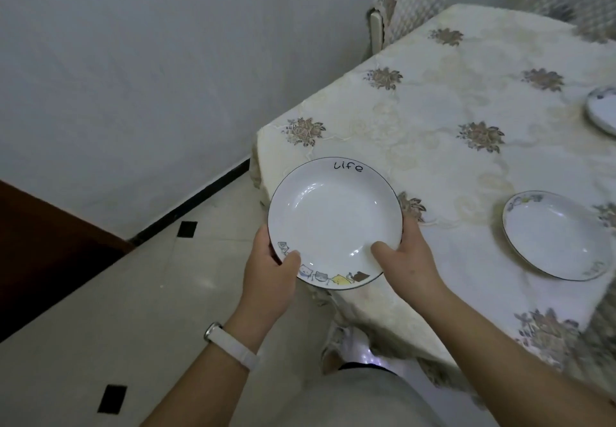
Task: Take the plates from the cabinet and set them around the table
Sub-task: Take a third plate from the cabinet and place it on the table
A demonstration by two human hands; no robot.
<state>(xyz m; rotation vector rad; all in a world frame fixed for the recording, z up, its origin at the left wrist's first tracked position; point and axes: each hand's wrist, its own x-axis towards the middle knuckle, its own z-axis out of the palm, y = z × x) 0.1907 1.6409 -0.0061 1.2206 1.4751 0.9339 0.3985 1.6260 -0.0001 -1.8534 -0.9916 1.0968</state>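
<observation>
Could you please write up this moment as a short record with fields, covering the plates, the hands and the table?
held plate: white, "Life" lettering and cartoon figures on its rim; over the table's corner, contact with the cloth unclear
left hand: grips the near left rim, thumb on top
right hand: grips the near right rim, thumb on top
second plate: lying on the table, to the right
third plate: farther back, cut off by the frame edge
table: covered by a cream flowered tablecloth
chair: covered, at the far side
</observation>
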